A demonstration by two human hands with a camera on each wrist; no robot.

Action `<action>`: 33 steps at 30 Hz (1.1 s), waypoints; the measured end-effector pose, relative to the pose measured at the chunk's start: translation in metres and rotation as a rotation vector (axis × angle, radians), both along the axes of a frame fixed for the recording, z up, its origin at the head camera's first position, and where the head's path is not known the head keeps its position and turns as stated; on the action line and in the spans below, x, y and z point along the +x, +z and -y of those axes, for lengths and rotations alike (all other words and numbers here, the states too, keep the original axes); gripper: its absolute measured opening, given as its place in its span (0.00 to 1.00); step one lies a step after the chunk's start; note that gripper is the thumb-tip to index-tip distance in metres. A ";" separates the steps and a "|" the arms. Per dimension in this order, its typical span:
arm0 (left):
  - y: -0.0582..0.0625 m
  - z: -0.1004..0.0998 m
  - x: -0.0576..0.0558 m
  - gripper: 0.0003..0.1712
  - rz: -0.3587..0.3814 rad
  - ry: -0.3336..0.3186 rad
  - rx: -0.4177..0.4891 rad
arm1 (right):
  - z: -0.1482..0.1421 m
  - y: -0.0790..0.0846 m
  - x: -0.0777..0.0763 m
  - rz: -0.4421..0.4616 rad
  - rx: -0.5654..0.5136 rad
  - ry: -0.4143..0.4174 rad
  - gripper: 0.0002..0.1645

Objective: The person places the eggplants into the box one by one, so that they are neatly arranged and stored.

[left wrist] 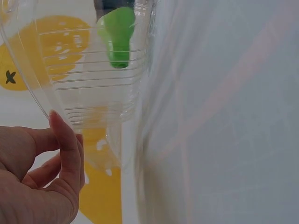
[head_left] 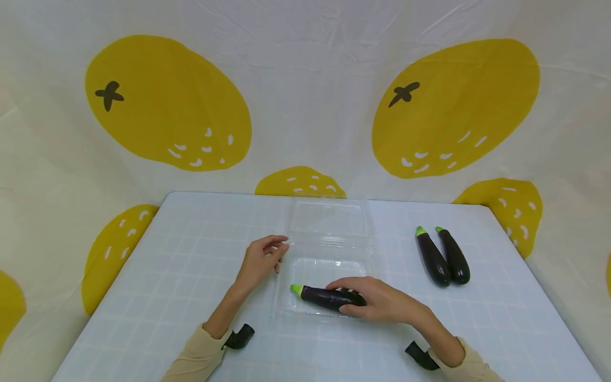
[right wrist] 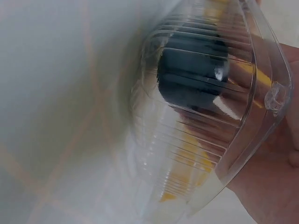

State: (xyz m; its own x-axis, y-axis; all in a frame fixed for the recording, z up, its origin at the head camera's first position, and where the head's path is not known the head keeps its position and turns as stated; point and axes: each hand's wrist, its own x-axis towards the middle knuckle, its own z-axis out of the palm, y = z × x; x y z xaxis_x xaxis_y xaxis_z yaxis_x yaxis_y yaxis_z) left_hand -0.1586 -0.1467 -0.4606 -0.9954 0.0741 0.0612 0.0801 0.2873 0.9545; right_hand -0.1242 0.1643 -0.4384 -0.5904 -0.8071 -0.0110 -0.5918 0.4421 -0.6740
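Note:
A clear plastic clamshell container (head_left: 329, 265) lies with its lid (head_left: 328, 218) folded back toward the wall. In its base, a dark eggplant (head_left: 322, 298) with a green stem end lies crosswise, stem to the left. My right hand (head_left: 377, 300) grips the eggplant's thick end, thumb on the near side and fingers over the far side. Through the ribbed container wall, the right wrist view shows the eggplant's dark round end (right wrist: 194, 65). My left hand (head_left: 261, 260) is at the container's left edge, fingers loosely bent, with a fingertip (left wrist: 55, 119) right at the rim.
Two more eggplants, a left one (head_left: 433, 260) and a right one (head_left: 454, 257), lie side by side on the table (head_left: 191, 265) to the right of the container. Behind the table hangs a pale curtain (head_left: 310, 106) with yellow fruit prints.

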 end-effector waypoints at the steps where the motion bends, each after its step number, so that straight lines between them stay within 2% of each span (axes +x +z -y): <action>1: 0.000 0.000 0.000 0.17 -0.001 0.001 0.007 | 0.000 -0.001 0.000 0.010 0.001 0.005 0.25; 5: 0.001 -0.001 0.001 0.17 -0.009 0.002 0.022 | 0.001 -0.002 -0.002 0.048 0.015 0.020 0.25; 13: 0.000 -0.002 0.001 0.16 0.004 0.009 -0.010 | 0.002 0.000 -0.005 0.106 0.027 0.058 0.27; 20: 0.000 -0.003 0.000 0.16 -0.001 0.010 -0.002 | 0.002 -0.001 -0.007 0.112 0.009 0.091 0.28; 25: 0.000 -0.003 0.001 0.16 -0.001 0.008 0.003 | 0.002 -0.001 -0.006 0.124 -0.020 0.061 0.26; 33: 0.000 -0.001 0.001 0.17 0.003 0.000 0.012 | -0.001 0.000 -0.005 0.078 -0.087 -0.005 0.23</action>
